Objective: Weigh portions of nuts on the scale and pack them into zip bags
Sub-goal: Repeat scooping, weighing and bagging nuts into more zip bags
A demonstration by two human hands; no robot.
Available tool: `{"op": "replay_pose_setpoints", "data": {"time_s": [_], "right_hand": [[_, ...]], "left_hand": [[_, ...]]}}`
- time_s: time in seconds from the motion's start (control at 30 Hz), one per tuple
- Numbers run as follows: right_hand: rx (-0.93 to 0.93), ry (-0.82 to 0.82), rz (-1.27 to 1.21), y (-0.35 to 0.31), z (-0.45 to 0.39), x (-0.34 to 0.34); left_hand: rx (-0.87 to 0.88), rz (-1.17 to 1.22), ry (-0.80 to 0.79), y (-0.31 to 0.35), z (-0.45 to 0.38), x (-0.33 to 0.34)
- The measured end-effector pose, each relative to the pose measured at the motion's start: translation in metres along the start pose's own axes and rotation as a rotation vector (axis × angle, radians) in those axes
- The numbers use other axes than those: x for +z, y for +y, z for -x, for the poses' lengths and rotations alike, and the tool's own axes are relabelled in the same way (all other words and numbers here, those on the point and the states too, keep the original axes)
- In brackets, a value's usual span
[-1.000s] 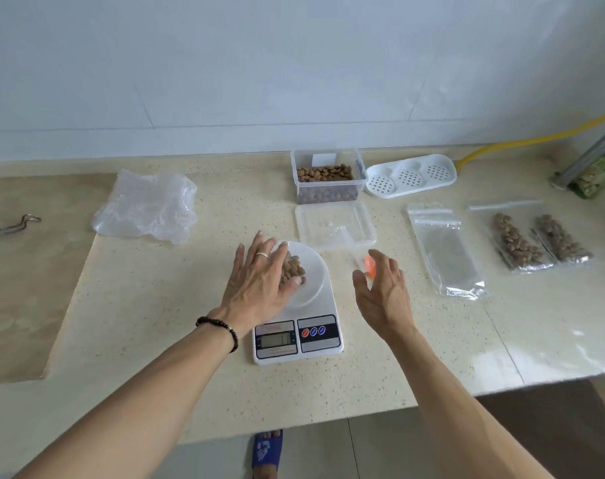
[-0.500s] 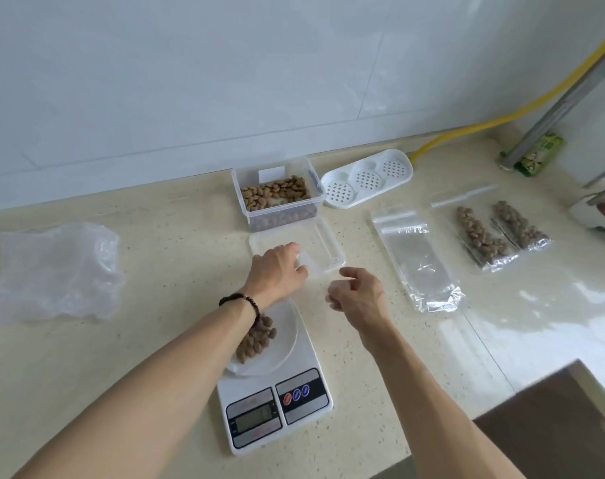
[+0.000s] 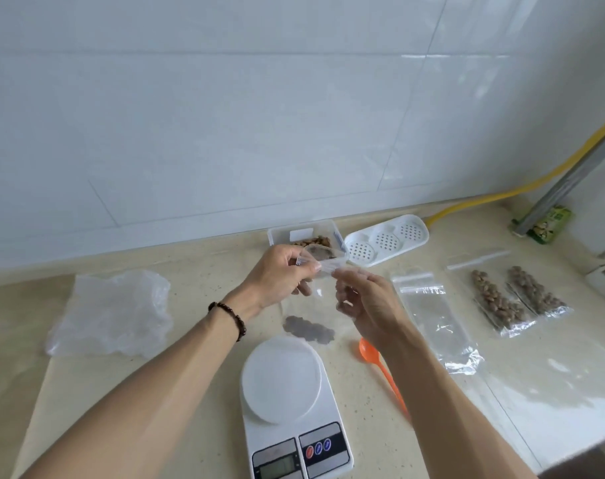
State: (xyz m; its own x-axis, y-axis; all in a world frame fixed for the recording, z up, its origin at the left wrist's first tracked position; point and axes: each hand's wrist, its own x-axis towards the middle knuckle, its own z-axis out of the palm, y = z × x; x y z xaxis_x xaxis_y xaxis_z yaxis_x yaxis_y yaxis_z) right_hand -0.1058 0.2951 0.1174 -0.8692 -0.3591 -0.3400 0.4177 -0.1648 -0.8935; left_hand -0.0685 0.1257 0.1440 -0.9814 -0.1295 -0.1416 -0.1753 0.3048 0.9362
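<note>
Both hands, left (image 3: 276, 276) and right (image 3: 366, 299), pinch the mouth of a zip bag (image 3: 309, 305) (nuts (image 3: 308, 329) sag at its bottom) hanging at twelve o'clock of the bare scale (image 3: 287, 392); spoon (image 3: 380, 368) at three.

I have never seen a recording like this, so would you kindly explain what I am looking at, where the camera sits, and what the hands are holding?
There is no machine here: a person wears a camera on the head, looking down at their own two bare hands over a counter. The left hand and the right hand together pinch the top of a clear zip bag that hangs between them with nuts at its bottom. Below stands a white kitchen scale, its platform bare. An orange spoon lies beside it. Behind are a tub of nuts and a white perforated tray. To the right lie an empty zip bag and two filled bags; to the left, crumpled plastic.
</note>
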Motion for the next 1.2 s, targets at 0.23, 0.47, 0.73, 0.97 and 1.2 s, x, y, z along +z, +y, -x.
{"op": "replay_pose_setpoints", "data": {"time_s": [0.23, 0.47, 0.73, 0.97, 1.2], "right_hand": [[-0.114, -0.061, 0.114, -0.043, 0.006, 0.004], [-0.280, -0.063, 0.230, -0.080, 0.010, -0.022], [-0.266, -0.181, 0.200, -0.119, 0.016, -0.060], [-0.504, -0.122, 0.514, -0.134, 0.021, -0.084], [-0.457, -0.141, 0.472, -0.143, 0.028, -0.094]], "left_hand": [[0.121, -0.031, 0.113, 0.039, 0.005, -0.001], [0.136, 0.009, 0.134, 0.076, 0.008, 0.024], [0.116, 0.000, 0.261, 0.110, 0.003, 0.062], [0.123, 0.032, 0.203, 0.131, 0.008, 0.082], [0.148, -0.025, 0.248, 0.135, 0.002, 0.085]]}}
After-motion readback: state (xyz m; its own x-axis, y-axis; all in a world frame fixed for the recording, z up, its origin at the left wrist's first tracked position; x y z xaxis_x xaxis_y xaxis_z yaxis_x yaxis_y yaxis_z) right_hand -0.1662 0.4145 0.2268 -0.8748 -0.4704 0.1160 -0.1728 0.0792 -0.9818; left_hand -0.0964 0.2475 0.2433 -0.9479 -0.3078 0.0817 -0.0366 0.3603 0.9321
